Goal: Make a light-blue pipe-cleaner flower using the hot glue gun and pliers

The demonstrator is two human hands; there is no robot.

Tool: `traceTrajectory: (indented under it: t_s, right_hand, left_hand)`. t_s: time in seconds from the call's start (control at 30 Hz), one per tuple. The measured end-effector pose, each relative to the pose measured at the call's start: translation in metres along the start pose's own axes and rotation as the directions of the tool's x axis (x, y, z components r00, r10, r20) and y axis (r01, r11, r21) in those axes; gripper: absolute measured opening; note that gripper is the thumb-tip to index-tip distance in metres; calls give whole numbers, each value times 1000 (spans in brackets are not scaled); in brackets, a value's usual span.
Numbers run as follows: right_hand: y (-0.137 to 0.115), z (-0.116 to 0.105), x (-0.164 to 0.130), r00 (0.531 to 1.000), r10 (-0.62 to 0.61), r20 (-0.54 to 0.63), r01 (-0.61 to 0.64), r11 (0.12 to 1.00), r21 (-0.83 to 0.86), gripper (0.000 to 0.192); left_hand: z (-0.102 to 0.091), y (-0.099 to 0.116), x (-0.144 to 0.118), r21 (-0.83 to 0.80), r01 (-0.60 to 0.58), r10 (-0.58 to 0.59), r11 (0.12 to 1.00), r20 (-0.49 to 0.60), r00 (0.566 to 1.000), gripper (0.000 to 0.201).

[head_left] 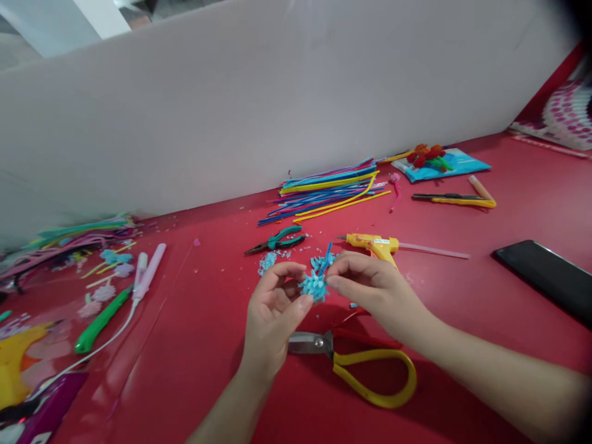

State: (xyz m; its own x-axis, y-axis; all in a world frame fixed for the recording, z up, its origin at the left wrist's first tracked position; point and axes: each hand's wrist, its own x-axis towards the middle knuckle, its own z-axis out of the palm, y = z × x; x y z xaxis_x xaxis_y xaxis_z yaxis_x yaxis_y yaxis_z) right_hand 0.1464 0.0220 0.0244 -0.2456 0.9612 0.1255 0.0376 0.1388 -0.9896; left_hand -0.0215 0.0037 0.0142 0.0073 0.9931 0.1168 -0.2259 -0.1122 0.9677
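Between my two hands, above the red table, is a light-blue fuzzy pipe-cleaner flower with a darker blue strand rising from it. My left hand pinches the flower's left side with thumb and fingers. On the other side, my right hand has its thumb and fingertips closed at the flower's right edge; what exactly they grip is partly hidden. Under the hands lie scissors with a yellow and a red handle. Light-blue clippings are scattered just beyond the fingers.
Teal-handled pliers and a yellow glue gun lie behind my hands. Further back is a pile of pipe cleaners by the white partition. A black phone is at right; a pink hair-straightener-like tool and green-handled tool at left.
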Motion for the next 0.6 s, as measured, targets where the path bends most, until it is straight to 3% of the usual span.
traceTrajectory:
  t_s: [0.6]
  right_hand:
    - [1, 1, 0, 999, -34, -9, 33, 999, -41, 8]
  left_hand:
    - [5, 3, -2, -23, 24, -25, 999, -46, 999, 25]
